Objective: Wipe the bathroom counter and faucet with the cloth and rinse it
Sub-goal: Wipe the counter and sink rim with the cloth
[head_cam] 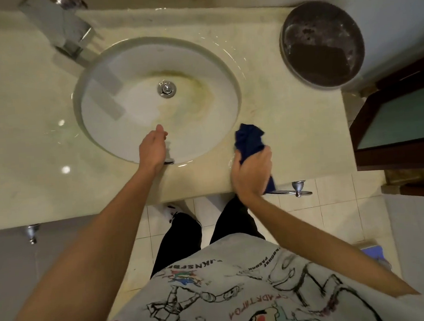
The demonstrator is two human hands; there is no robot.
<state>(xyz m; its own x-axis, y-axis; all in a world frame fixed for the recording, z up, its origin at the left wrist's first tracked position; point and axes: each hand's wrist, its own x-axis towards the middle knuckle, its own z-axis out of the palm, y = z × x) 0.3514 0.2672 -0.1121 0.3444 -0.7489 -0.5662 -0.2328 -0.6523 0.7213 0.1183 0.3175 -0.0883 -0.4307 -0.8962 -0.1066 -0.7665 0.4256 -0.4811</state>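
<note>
My right hand (253,170) grips a bunched dark blue cloth (249,139) on the cream stone counter (291,129), just right of the sink's near rim. Part of the cloth hangs below my fist over the counter's front edge. My left hand (153,149) hovers over the near edge of the white round sink (118,131), fingers loosely curled and holding nothing. The chrome faucet (72,37) stands at the far left of the basin. The basin has a yellowish stain around the metal drain (166,88).
A round dark waste bin opening (323,44) is set in the counter at the far right. A dark wooden door frame (394,122) borders the counter's right end. A chrome towel bar (296,190) projects below the front edge. Water streaks lie on the counter.
</note>
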